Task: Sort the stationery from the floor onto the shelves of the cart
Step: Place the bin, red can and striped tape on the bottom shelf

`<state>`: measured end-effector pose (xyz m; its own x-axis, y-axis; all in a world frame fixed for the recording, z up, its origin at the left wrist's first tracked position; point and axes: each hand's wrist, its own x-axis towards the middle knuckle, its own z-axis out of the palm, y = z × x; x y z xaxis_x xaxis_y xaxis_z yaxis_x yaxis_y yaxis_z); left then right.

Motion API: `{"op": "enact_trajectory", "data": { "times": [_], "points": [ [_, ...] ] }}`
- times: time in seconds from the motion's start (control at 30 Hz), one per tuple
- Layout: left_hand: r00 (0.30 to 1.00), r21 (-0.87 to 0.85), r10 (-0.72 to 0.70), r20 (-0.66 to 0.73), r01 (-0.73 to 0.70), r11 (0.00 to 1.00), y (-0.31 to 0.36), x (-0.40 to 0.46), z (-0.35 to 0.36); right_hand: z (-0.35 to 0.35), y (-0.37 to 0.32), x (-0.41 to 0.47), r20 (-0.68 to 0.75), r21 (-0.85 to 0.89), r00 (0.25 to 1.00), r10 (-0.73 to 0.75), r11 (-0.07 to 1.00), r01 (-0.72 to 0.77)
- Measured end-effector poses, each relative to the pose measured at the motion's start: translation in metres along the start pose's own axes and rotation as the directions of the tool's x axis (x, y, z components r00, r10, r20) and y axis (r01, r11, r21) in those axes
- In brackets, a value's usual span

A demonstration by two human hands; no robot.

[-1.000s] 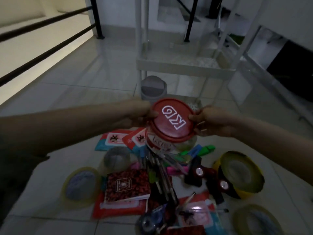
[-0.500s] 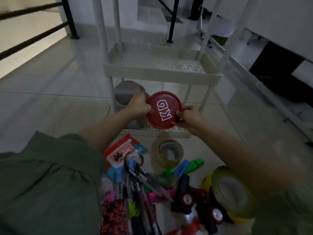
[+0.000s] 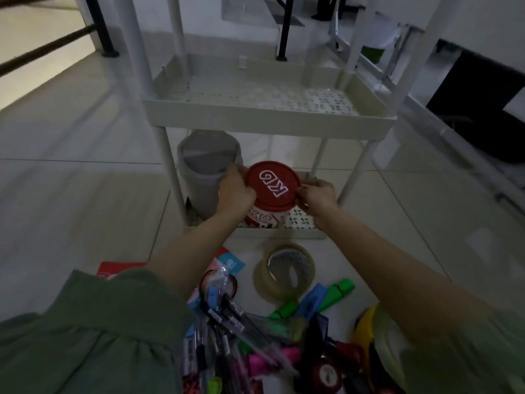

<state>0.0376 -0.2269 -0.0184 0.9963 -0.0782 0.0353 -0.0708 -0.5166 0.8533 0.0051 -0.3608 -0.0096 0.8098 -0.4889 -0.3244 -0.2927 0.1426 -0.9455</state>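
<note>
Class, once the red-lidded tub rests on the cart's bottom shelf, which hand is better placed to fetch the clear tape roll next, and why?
Probably the right hand. The clear tape roll lies on the floor just below the right forearm, whereas the left hand sits across the tub, beside the grey bin.

Dim indoor light is noted. The floor [image 3: 71, 172] is laid with large pale glossy tiles. A black railing [image 3: 42, 49] is seen at upper left, with a brighter cream surface beyond it. A white wall [image 3: 204, 21] closes the far side. A dark panel [image 3: 477, 109] is seen at right.
</note>
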Motion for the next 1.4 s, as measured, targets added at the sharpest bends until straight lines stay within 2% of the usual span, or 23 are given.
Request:
{"op": "enact_trajectory", "data": {
  "times": [0.03,0.1,0.17,0.23,0.3,0.33,0.4,0.43,0.5,0.53,0.83,0.9,0.97,1.0,1.1,1.17,1.2,1.27,1.33,1.37,1.4],
  "points": [
    [0.999,0.064,0.045,0.004,-0.045,0.997,-0.002,-0.001,0.002,0.002,0.001,0.000,0.015,-0.013,1.000,-0.025,1.000,0.025],
    [0.990,0.273,0.121,0.070,-0.136,0.952,-0.009,-0.005,0.006,0.008,0.006,-0.002,0.043,-0.147,0.996,-0.077,0.986,0.083],
    [0.974,0.496,0.210,0.084,-0.224,0.839,-0.012,-0.012,0.009,0.012,0.013,-0.010,0.108,-0.374,0.978,-0.177,0.905,0.205],
    [0.924,0.678,0.377,0.065,-0.318,0.663,-0.013,-0.017,0.006,0.013,0.019,-0.020,0.238,-0.615,0.939,-0.246,0.710,0.342],
    [0.902,0.799,0.422,0.096,-0.322,0.507,-0.013,-0.014,-0.002,0.010,0.027,-0.028,0.330,-0.781,0.909,-0.256,0.467,0.415],
    [0.914,0.820,0.393,0.102,-0.301,0.487,-0.012,-0.014,-0.009,0.008,0.029,-0.032,0.352,-0.837,0.903,-0.248,0.348,0.422],
    [0.960,0.799,0.272,0.073,-0.220,0.560,-0.012,-0.011,-0.019,0.004,0.030,-0.038,0.394,-0.888,0.889,-0.235,0.151,0.433],
    [0.975,0.819,0.214,0.063,-0.173,0.547,-0.017,-0.007,-0.023,0.004,0.030,-0.040,0.434,-0.887,0.871,-0.230,0.059,0.457],
    [0.978,0.863,0.197,0.073,-0.161,0.479,-0.027,0.004,-0.034,0.005,0.031,-0.043,0.533,-0.846,0.821,-0.203,-0.105,0.523],
    [0.977,0.888,0.192,0.096,-0.171,0.428,-0.028,0.007,-0.041,0.005,0.031,-0.043,0.568,-0.823,0.803,-0.181,-0.154,0.547],
    [0.964,0.926,0.074,0.254,-0.264,0.270,-0.023,0.012,-0.058,0.011,0.026,-0.038,0.524,-0.831,0.848,-0.078,-0.266,0.489],
    [0.962,0.934,0.085,0.259,-0.272,0.231,-0.019,0.009,-0.060,0.014,0.024,-0.043,0.504,-0.831,0.863,-0.050,-0.302,0.467],
    [0.959,0.952,0.121,0.257,-0.272,0.141,-0.019,0.000,-0.061,0.018,0.022,-0.049,0.477,-0.845,0.878,-0.030,-0.291,0.449],
    [0.945,0.956,0.201,0.260,-0.281,0.088,-0.021,-0.004,-0.061,0.020,0.021,-0.053,0.469,-0.852,0.883,-0.026,-0.275,0.445],
    [0.826,0.941,0.462,0.323,-0.334,-0.060,-0.015,-0.017,-0.062,0.015,0.022,-0.069,0.514,-0.827,0.857,-0.020,-0.275,0.490],
    [0.759,0.893,0.495,0.423,-0.443,-0.083,-0.006,-0.027,-0.054,0.000,0.024,-0.082,0.602,-0.763,0.797,-0.047,-0.329,0.557],
    [0.701,0.865,0.538,0.468,-0.487,-0.119,-0.002,-0.033,-0.048,-0.011,0.024,-0.088,0.648,-0.726,0.758,-0.068,-0.356,0.589],
    [0.605,0.785,0.552,0.574,-0.600,-0.157,0.013,-0.050,-0.030,-0.038,0.020,-0.101,0.705,-0.686,0.702,-0.103,-0.351,0.637],
    [0.485,0.662,0.556,0.675,-0.732,-0.164,0.031,-0.073,-0.011,-0.068,0.016,-0.110,0.676,-0.716,0.730,-0.095,-0.318,0.622],
    [0.433,0.609,0.547,0.717,-0.770,-0.189,0.039,-0.084,-0.001,-0.084,0.013,-0.113,0.619,-0.758,0.783,-0.061,-0.306,0.576],
    [0.349,0.543,0.553,0.757,-0.806,-0.234,0.043,-0.094,0.010,-0.099,0.009,-0.117,0.537,-0.811,0.844,-0.014,-0.286,0.511]
  ]
}}
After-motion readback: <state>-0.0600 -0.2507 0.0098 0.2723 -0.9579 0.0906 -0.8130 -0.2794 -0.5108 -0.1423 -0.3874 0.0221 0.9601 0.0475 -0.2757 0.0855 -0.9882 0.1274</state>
